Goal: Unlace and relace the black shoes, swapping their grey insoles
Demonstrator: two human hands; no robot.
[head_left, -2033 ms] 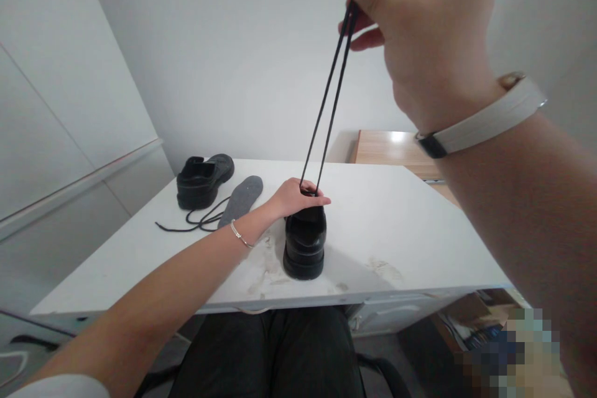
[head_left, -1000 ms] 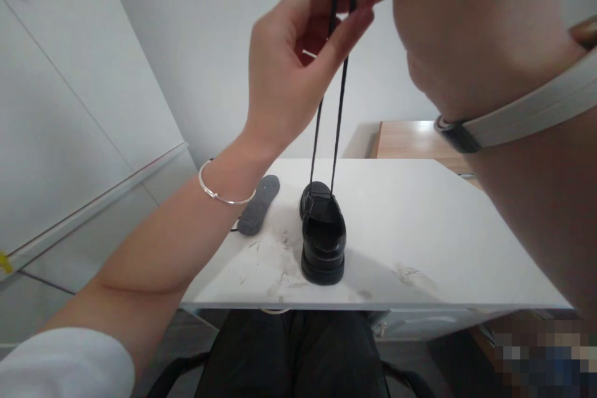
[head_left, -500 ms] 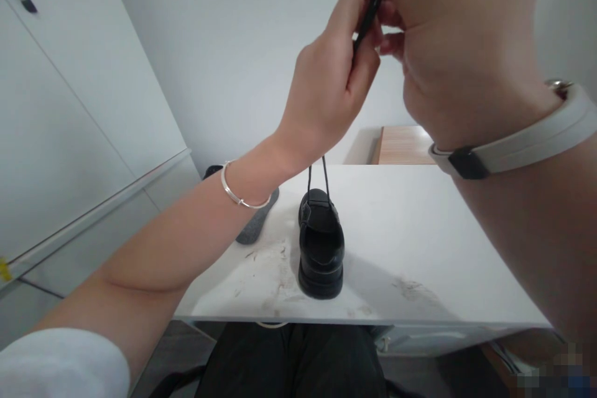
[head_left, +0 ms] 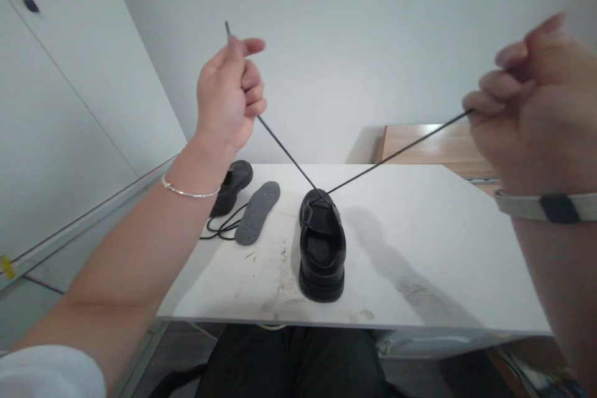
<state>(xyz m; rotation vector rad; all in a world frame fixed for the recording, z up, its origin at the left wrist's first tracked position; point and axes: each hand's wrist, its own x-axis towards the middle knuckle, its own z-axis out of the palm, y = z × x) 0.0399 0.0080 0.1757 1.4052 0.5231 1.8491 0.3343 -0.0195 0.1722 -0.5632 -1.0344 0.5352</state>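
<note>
A black shoe (head_left: 322, 247) stands on the white table (head_left: 420, 242), heel toward me. A black shoelace (head_left: 286, 149) runs from its front eyelets in two taut strands, one up to the left and one up to the right. My left hand (head_left: 230, 94) is raised at the upper left, closed on the left strand, whose tip sticks out above the fingers. At the far right my right hand (head_left: 529, 109) is closed on the right strand. Both hands are held high above the table, well apart.
A second black shoe (head_left: 232, 183) lies at the table's far left with a loose lace (head_left: 219, 227) beside it. A grey insole (head_left: 257, 211) lies between the two shoes. Dusty smudges mark the tabletop. A wooden desk (head_left: 429, 146) stands behind. My dark trousers show below the table's edge.
Both lace ends were first pinched together overhead in my right hand. My left hand rose from the shoe and took one end. The hands have now drawn apart, spreading the strands sideways.
</note>
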